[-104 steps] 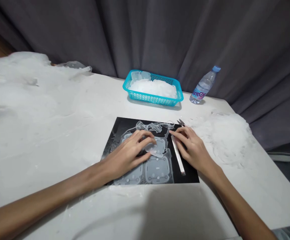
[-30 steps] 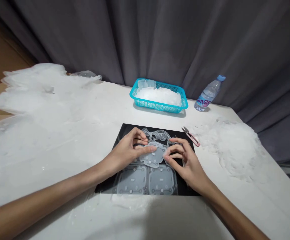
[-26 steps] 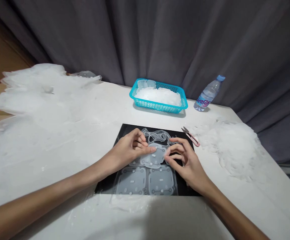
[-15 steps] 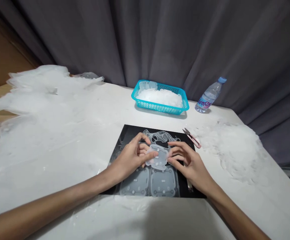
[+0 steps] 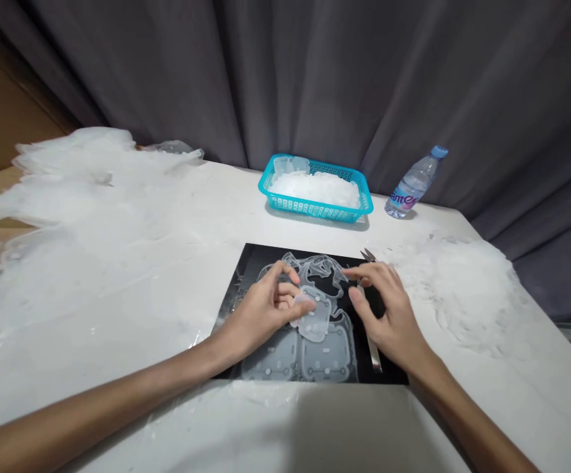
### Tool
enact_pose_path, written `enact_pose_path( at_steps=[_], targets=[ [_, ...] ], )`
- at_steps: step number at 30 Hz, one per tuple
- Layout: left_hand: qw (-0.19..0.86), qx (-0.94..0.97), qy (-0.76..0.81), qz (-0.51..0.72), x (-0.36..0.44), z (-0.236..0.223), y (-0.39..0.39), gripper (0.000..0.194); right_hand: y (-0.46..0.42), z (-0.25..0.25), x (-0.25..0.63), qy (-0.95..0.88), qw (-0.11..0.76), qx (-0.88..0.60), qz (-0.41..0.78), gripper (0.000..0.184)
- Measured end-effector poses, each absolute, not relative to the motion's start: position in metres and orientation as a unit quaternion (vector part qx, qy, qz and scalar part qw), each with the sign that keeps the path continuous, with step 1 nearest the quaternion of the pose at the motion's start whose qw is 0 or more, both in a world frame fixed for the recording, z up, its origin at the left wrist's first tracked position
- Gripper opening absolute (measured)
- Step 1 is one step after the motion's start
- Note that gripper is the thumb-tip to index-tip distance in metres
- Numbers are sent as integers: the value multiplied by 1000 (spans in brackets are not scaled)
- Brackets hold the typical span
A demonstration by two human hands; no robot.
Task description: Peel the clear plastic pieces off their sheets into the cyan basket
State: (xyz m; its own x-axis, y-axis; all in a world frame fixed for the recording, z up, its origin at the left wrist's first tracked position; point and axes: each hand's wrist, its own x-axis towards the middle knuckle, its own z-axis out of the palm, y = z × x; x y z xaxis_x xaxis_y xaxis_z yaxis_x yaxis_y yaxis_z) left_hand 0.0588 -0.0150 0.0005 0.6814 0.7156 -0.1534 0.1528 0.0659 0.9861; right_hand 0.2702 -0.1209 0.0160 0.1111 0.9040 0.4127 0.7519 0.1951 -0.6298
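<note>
Between its thumb and fingers, my left hand (image 5: 268,307) pinches a translucent, rounded-square plastic or silicone piece (image 5: 319,323) with small slots. My right hand (image 5: 388,312) is apart from the piece on its right, fingers spread and nothing visible in them. Below the held piece, a clear sheet with similar molded squares (image 5: 328,360) lies on a black board (image 5: 251,257). Thin clear offcut strips (image 5: 322,265) are tangled at the board's far side. A slim metal tool (image 5: 374,358), perhaps tweezers, lies under my right hand. The snips (image 5: 368,255) behind it are mostly hidden.
A turquoise basket (image 5: 315,211) holding whitish translucent pieces stands at the back, with a water bottle (image 5: 411,187) to its right. One heap of clear scraps (image 5: 472,295) lies at right. Large stacks of translucent sheets (image 5: 78,171) cover the left. A grey curtain (image 5: 324,79) hangs behind the table.
My right hand has let go of the piece and moved right and slightly up, covering most of the snips. My left hand still holds the piece, shifted slightly right.
</note>
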Motion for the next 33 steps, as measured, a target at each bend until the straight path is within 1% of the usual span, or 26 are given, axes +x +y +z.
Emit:
enact_pose_path(
  at_steps=[2, 5, 7, 10, 13, 16, 19, 21, 24, 26, 28, 30, 33],
  targets=[
    [600, 700, 323, 215, 57, -1, -19, 38, -109, 22, 266, -672, 385, -620, 125, 17],
    [543, 751, 310, 210, 53, 0, -23, 28, -86, 24, 254, -694, 333, -594, 233, 22],
    [519, 771, 304, 210, 51, 1, -24, 24, -74, 25, 248, -688, 321, -585, 286, 24],
    [523, 768, 302, 214, 52, 3, -26, 25, -66, 28, 248, -680, 297, -579, 338, 24],
    [541, 752, 301, 224, 53, 2, -27, 29, -64, 34, 254, -661, 259, -593, 381, 13],
    [520, 767, 302, 221, 52, -1, -29, 27, -57, 37, 252, -631, 236, -628, 390, 5],
    [476, 801, 300, 203, 50, -3, -32, 24, -46, 37, 243, -621, 202, -670, 354, 13],
    [456, 815, 299, 195, 49, -4, -33, 22, -41, 37, 237, -622, 189, -689, 319, 14],
    [454, 814, 298, 206, 50, -4, -33, 20, -43, 38, 238, -635, 206, -680, 302, 10],
    [464, 803, 301, 220, 51, -4, -32, 21, -47, 38, 244, -637, 230, -645, 354, 6],
    [478, 790, 308, 229, 52, -4, -30, 24, -48, 38, 251, -617, 262, -596, 441, 4],
    [494, 777, 315, 232, 53, -4, -29, 27, -47, 36, 257, -589, 289, -555, 510, 7],
    [506, 765, 324, 232, 53, -5, -29, 30, -42, 32, 260, -564, 319, -532, 546, 13]
  ],
)
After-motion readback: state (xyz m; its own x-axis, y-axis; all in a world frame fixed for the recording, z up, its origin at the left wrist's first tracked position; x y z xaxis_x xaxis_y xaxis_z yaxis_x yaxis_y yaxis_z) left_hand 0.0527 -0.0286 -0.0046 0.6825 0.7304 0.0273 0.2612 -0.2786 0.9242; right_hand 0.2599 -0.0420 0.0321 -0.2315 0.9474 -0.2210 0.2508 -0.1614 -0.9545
